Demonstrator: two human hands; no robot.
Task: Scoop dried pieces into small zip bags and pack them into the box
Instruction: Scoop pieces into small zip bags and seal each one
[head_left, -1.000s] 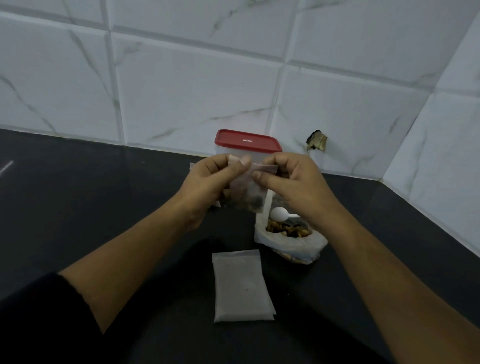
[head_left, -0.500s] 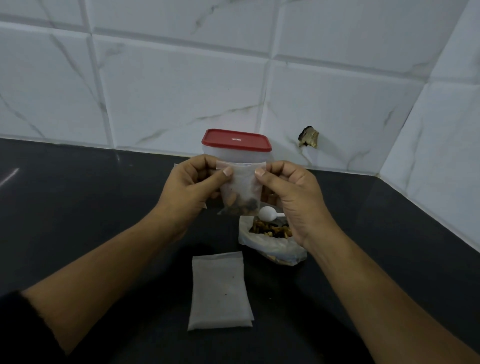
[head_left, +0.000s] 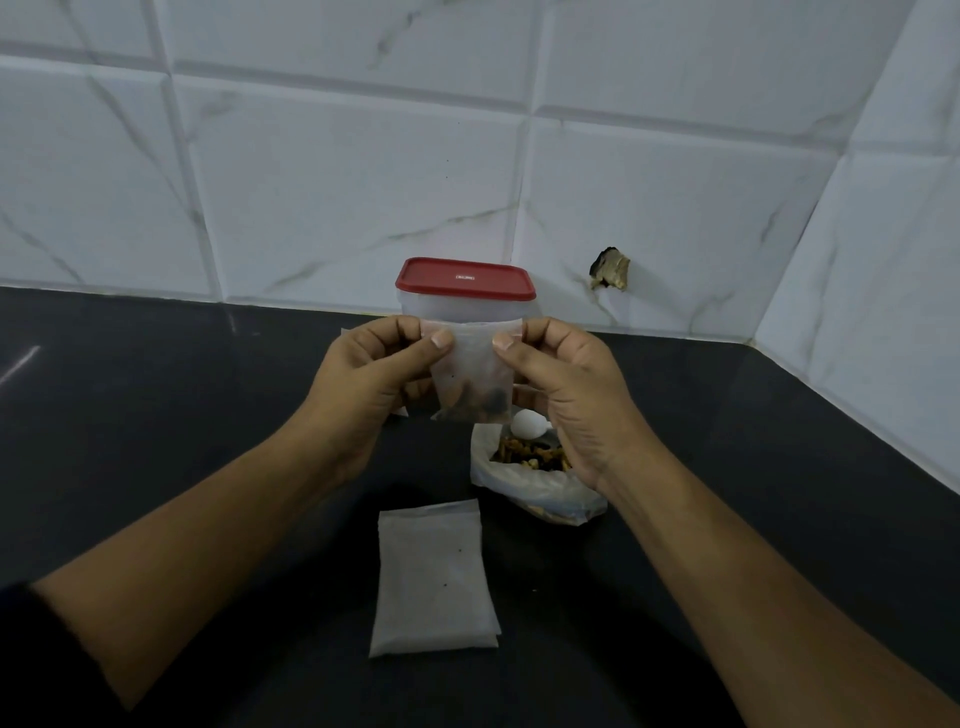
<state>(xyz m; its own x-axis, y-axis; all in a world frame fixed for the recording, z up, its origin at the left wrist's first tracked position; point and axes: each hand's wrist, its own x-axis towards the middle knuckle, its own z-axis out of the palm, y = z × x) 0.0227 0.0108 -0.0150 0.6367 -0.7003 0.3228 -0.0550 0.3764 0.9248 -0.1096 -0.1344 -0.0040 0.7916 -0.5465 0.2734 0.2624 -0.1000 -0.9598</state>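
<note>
My left hand and right hand pinch the zip bag by its top corners, upright, so the dried pieces sit low, clear of the seal.

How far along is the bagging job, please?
Done: one small zip bag holds dried pieces at its bottom. In hand: the left hand and right hand pinch its top corners, seemingly to seal it. Left: the box has its red lid on, a stack of empty bags lies on the counter, and the supply bag holds more pieces.
</note>
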